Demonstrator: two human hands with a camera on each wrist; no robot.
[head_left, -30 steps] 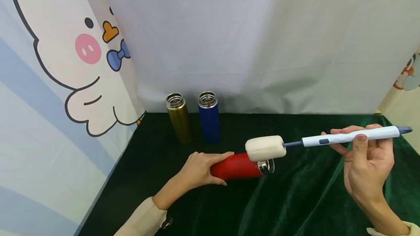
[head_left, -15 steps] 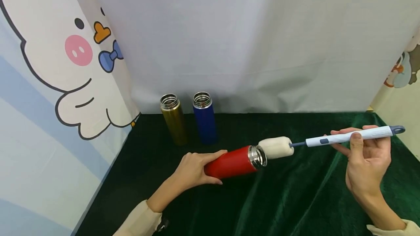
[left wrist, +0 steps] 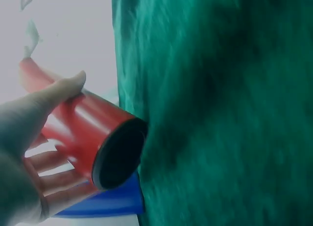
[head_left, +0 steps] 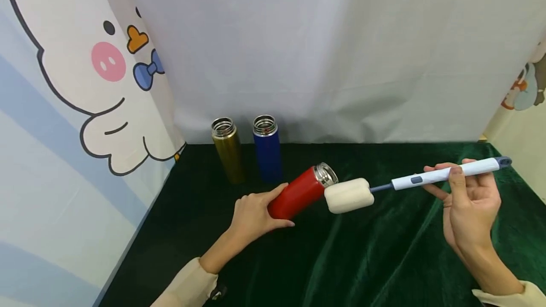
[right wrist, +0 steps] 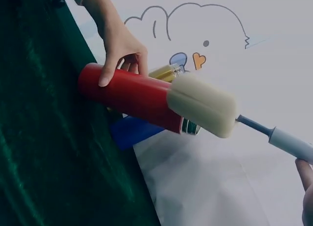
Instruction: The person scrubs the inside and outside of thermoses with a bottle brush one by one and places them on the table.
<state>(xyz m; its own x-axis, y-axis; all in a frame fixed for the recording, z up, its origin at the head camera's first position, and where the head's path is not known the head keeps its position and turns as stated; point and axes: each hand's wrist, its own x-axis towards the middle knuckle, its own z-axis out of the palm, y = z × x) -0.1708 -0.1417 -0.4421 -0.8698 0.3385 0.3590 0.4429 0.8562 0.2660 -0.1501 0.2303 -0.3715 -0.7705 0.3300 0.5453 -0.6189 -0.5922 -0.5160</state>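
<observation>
My left hand [head_left: 256, 210] grips a red bottle [head_left: 296, 193] near its base, the thumb on one side and fingers on the other. The bottle is tilted, its lidless steel mouth pointing up and to the right; its dark base shows in the left wrist view. My right hand [head_left: 471, 205] pinches the pale blue handle [head_left: 445, 174] of a bottle brush between thumb and fingers. The brush's white sponge head [head_left: 350, 195] points left and overlaps the edge of the bottle's mouth in the head view. In the right wrist view the sponge lies across the bottle's neck end.
A gold bottle [head_left: 229, 155] and a blue bottle [head_left: 267, 153] stand upright and lidless at the back of the table, left of centre. Dark green cloth [head_left: 384, 250] covers the table. A pale curtain [head_left: 320, 51] hangs behind, and a cartoon-printed sheet [head_left: 64, 84] borders the left.
The red bottle has tipped from nearly level to mouth-up, its mouth rising. The sponge moved right, then back left, and now sits just below the mouth in the head view. Both grips stayed.
</observation>
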